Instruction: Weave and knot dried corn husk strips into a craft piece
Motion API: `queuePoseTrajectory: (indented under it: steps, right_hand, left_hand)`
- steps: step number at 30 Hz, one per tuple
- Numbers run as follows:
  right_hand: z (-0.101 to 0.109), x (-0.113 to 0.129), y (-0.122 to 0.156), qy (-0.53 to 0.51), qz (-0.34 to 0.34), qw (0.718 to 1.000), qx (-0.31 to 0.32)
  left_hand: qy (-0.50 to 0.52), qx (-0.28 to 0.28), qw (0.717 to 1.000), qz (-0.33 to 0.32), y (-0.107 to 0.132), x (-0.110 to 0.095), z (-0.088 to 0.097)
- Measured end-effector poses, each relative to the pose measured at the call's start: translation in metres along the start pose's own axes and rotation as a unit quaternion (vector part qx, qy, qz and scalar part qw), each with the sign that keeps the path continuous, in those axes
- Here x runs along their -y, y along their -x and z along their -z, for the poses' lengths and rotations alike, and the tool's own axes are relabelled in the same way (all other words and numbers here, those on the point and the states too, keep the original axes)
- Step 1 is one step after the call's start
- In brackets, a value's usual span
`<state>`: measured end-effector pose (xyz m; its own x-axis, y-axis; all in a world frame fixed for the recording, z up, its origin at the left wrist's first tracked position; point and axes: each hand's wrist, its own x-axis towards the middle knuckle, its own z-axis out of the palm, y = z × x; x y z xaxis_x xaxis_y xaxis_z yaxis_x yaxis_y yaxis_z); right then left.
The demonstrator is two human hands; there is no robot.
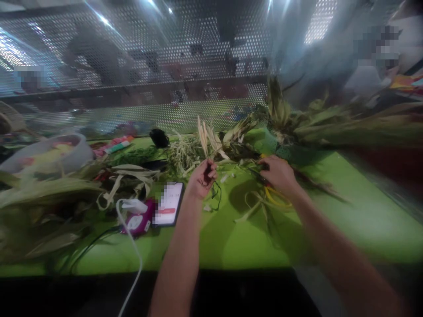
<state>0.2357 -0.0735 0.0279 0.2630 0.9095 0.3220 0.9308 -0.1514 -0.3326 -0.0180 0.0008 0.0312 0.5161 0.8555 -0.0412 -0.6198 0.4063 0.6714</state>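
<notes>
My left hand (202, 178) is closed in a pinch on a small upright bunch of dry, pale corn husk strips (204, 137). A thin dark cord or wire (217, 193) trails below its fingers onto the green table. Further right, my right hand (280, 174) is low over the table, its fingers curled together. A bit of yellow shows at its fingertips, but what they grip is hidden and blurred. Just beneath it lies a yellow loop (276, 199), with a dark narrow piece close by. Pale split husk strips (259, 204) spread out below the right hand.
A lit phone (169, 204) lies beside a purple power adapter (138, 222) with a white cable. Husks (49, 202) heap at left near a grey basin (81, 147). A green container (276, 143) with husks stands back right. Behind rises a perforated metal panel (198, 57).
</notes>
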Motion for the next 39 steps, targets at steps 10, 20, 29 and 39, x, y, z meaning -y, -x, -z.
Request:
queuePoseTrajectory:
  steps: [10, 20, 29, 39]
  right_hand:
    - [-0.028, 0.051, 0.020, -0.295, 0.091, 0.949, 0.058]
    - [-0.047, 0.054, 0.018, -0.467, 0.015, 0.872, 0.144]
    - [0.007, 0.062, 0.029, -0.654, -0.016, 0.722, 0.227]
    - [0.088, 0.069, 0.070, -0.334, 0.172, 0.865, 0.334]
  left_hand:
    - [-0.028, -0.008, 0.999, 0.028, 0.000, 0.022, -0.014]
    - [-0.023, 0.004, 0.999, 0.042, 0.001, 0.022, -0.016]
    - [-0.016, 0.002, 1.000, 0.017, -0.004, 0.018, -0.006]
    - [-0.017, 0.027, 0.999, 0.034, -0.003, 0.019, -0.005]
